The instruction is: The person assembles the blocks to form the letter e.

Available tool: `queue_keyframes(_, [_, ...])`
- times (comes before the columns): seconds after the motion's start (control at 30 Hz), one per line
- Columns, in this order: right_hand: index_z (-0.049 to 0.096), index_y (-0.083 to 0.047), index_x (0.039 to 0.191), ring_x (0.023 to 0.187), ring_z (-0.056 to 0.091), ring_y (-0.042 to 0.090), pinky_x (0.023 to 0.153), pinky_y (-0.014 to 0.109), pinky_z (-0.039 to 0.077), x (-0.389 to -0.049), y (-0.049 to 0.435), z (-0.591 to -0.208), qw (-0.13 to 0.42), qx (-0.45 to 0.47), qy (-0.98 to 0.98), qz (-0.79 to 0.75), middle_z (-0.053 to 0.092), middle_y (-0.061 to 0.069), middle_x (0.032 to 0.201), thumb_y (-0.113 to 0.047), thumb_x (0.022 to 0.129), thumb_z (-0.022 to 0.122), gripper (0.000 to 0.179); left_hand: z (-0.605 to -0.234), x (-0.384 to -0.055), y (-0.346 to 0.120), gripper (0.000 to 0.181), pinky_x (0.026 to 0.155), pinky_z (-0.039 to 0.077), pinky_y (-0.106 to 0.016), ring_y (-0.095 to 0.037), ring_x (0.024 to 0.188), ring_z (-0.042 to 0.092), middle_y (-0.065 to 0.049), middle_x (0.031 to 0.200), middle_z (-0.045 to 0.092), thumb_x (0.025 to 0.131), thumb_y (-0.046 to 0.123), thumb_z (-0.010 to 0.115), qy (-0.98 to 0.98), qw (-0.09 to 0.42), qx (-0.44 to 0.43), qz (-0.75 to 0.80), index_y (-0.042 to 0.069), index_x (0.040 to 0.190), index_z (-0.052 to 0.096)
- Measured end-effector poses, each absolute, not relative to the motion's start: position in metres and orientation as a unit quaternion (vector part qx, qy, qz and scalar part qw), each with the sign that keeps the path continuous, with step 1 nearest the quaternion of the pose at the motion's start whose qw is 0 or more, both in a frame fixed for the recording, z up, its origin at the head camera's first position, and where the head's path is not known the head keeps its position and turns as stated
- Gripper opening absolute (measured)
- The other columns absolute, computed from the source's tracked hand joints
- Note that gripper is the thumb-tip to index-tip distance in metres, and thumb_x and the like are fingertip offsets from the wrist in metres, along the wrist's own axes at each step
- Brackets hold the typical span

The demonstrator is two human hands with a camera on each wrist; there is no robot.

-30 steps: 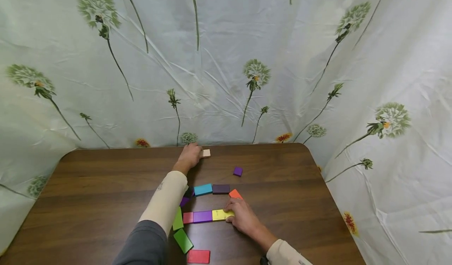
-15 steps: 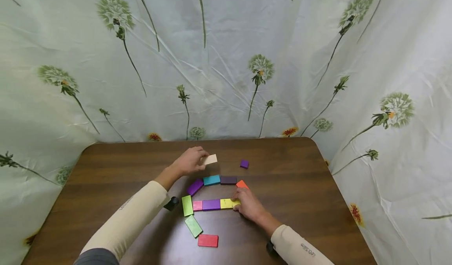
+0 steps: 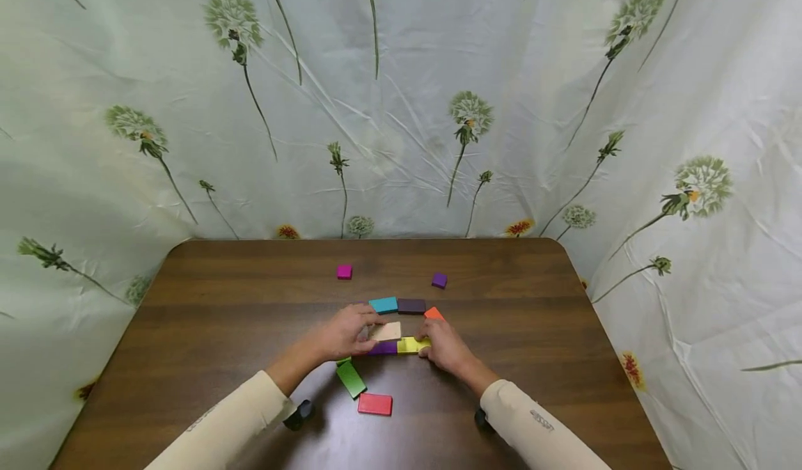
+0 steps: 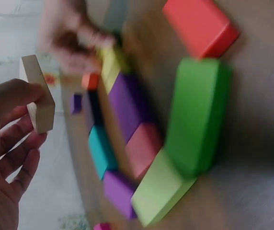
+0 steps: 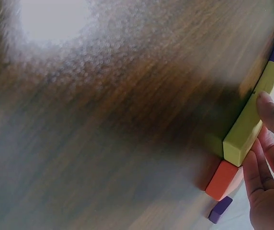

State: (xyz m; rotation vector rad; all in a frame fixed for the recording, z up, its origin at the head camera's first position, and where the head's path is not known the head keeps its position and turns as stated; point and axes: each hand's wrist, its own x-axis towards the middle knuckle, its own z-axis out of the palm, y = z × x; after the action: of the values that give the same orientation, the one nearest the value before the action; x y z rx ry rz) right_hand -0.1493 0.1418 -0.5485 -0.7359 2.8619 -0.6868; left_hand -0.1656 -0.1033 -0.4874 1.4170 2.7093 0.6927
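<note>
My left hand (image 3: 341, 331) pinches a pale, plain wooden block (image 3: 387, 331) by its end, thumb on one side and fingers on the other. In the left wrist view the wooden block (image 4: 40, 98) is lifted above the coloured blocks. The right hand (image 3: 446, 345) has thumb and fingers at opposite sides of a yellow block (image 5: 254, 117) at the right end of a straight row. Left of the yellow lies a purple block (image 4: 130, 103), then a pink block (image 4: 144, 148), which meets a light green block (image 4: 161, 191).
A curve of blocks lies around the row: teal (image 3: 383, 305), dark purple (image 3: 411, 306), orange (image 3: 434, 313) behind, green (image 3: 351, 379) and red (image 3: 375, 404) in front. Small magenta (image 3: 344, 272) and purple (image 3: 439, 280) blocks lie farther back. A flowered cloth (image 3: 401, 108) hangs behind the brown table (image 3: 532, 400).
My left hand has lifted the wooden block from the table's back edge and brought it forward over the row, uncovering the small magenta block. The right hand stays at the yellow block.
</note>
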Motion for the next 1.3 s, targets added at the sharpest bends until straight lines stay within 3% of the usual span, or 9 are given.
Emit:
queue_keyframes(0.3, [0.074,0.000,0.088,0.087,0.063,0.026,0.078,0.042,0.051,-0.148,0.142,-0.546,0.051,-0.247,0.939,-0.235,0.065,0.007,0.086,-0.005,0.070,0.083,0.020,-0.514,-0.121,-0.087,0.029,0.069,0.045,-0.019,-0.008,0.077,0.053,-0.001,0.089,0.062,0.075,0.011,0.078,0.867,0.023,0.435,0.242,0.003,0.101,0.069])
queue_keyframes(0.53, [0.074,0.000,0.088,0.088,0.063,0.026,0.079,0.042,0.051,-0.150,0.142,-0.545,0.051,-0.244,0.938,-0.242,0.065,0.007,0.088,-0.004,0.070,0.083,0.021,-0.529,-0.103,-0.075,0.028,0.073,0.045,-0.020,-0.007,0.080,0.054,0.000,0.091,0.062,0.075,0.012,0.078,0.867,0.029,0.435,0.241,0.005,0.101,0.070])
queue_keyframes(0.7, [0.074,0.000,0.089,0.088,0.063,0.027,0.078,0.043,0.051,-0.148,0.142,-0.545,0.060,-0.240,0.938,-0.242,0.064,0.007,0.089,-0.005,0.071,0.082,0.021,-0.537,-0.094,-0.069,0.028,0.069,0.042,-0.015,-0.002,0.074,0.051,0.002,0.087,0.061,0.075,0.012,0.079,0.863,0.030,0.446,0.235,0.005,0.100,0.070])
queue_keyframes(1.03, [0.074,-0.001,0.090,0.086,0.063,0.024,0.077,0.040,0.051,-0.148,0.141,-0.546,0.056,-0.237,0.940,-0.238,0.064,0.005,0.089,-0.006,0.072,0.083,0.021,-0.551,-0.085,-0.062,0.029,0.072,0.044,-0.021,-0.003,0.072,0.052,0.006,0.080,0.058,0.069,0.019,0.083,0.851,-0.065,0.481,0.200,0.010,0.095,0.071])
queue_keyframes(1.3, [0.074,-0.002,0.091,0.092,0.063,0.026,0.082,0.043,0.051,-0.147,0.140,-0.545,0.070,-0.222,0.941,-0.246,0.065,0.006,0.090,-0.006,0.074,0.081,0.019,-0.557,-0.080,-0.060,0.028,0.067,0.040,-0.019,-0.004,0.073,0.054,0.006,0.081,0.059,0.069,0.019,0.082,0.852,-0.060,0.483,0.193,0.011,0.093,0.072])
